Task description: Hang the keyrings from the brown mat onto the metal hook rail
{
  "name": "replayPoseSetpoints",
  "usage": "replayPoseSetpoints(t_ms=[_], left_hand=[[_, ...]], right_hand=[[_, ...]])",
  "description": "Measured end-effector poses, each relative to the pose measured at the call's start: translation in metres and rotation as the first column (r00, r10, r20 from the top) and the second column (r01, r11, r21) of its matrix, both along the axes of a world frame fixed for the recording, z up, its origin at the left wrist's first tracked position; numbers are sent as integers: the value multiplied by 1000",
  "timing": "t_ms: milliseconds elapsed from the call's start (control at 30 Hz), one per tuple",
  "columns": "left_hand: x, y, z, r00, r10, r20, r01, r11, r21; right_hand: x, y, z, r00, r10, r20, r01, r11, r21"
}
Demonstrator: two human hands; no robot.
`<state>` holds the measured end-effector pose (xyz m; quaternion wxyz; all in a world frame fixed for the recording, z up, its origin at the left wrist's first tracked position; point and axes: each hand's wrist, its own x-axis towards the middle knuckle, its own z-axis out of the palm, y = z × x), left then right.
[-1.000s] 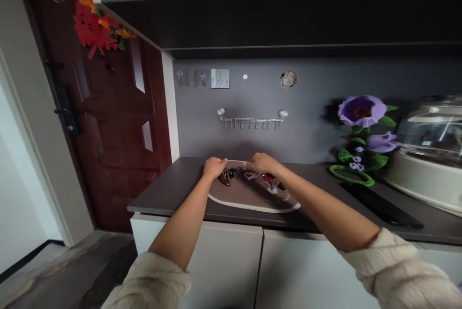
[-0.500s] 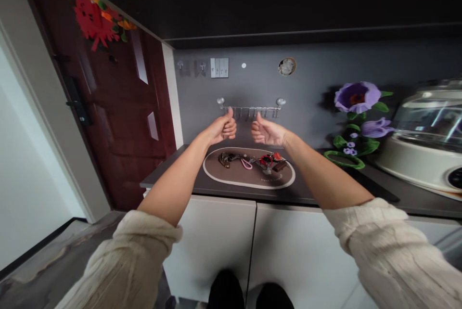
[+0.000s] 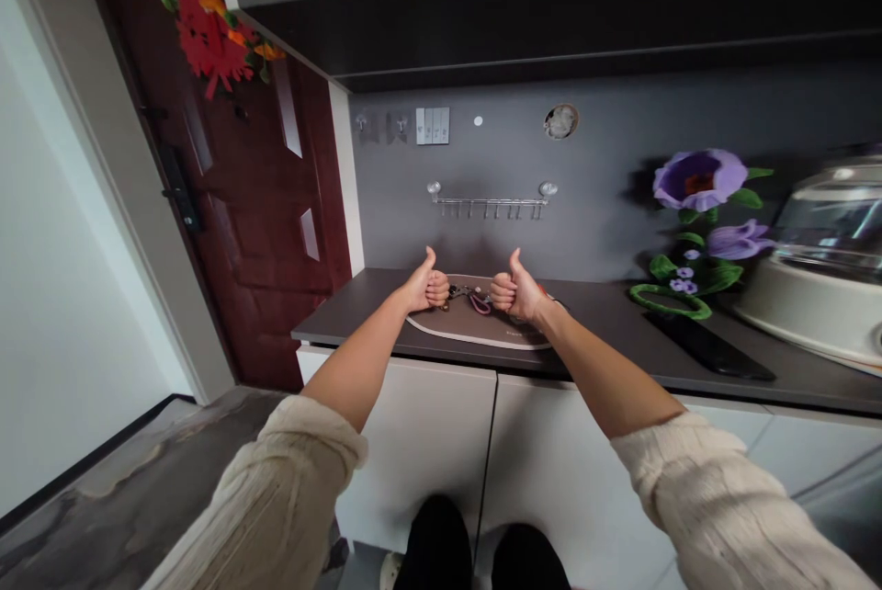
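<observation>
My left hand (image 3: 427, 285) and my right hand (image 3: 514, 291) are held out side by side above the dark countertop (image 3: 606, 333), each a fist with the thumb pointing up and nothing in it. Behind and between them lies an oval brown mat (image 3: 475, 325) with a white rim. Several small items rest on the mat, among them a bunch of keys with a pink loop (image 3: 474, 297); my hands hide most of them. A metal hook rail (image 3: 491, 198) is fixed to the grey wall above.
A dark red door (image 3: 234, 204) with red and orange flower decorations stands at the left. Purple artificial flowers (image 3: 699, 222), a black flat slab (image 3: 709, 346) and a large domed appliance (image 3: 819, 259) sit at the right. White cabinet doors (image 3: 427, 443) are below the counter.
My hands left the items on the mat, rose and closed into thumbs-up fists, then came lower in view. The view has pulled back and shifted a little.
</observation>
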<state>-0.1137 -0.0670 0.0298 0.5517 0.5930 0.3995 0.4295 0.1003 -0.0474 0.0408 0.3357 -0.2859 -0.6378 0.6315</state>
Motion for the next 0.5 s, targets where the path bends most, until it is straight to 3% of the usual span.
replayPoseSetpoints(t_ms=[167, 267, 400, 500], left_hand=[[-2, 4, 18, 996, 48, -82, -41, 996, 82], [-3, 12, 23, 960, 226, -163, -184, 954, 238], [-9, 32, 21, 790, 561, -248, -380, 765, 520], [-15, 46, 13, 643, 707, -294, -404, 639, 654]], right_hand=[[-12, 8, 12, 999, -14, 33, 13, 999, 49], [-25, 16, 16, 996, -59, 62, 50, 990, 130], [-48, 30, 15, 975, -220, -8, 214, 939, 271], [-67, 43, 9, 922, -386, -18, 370, 867, 334]])
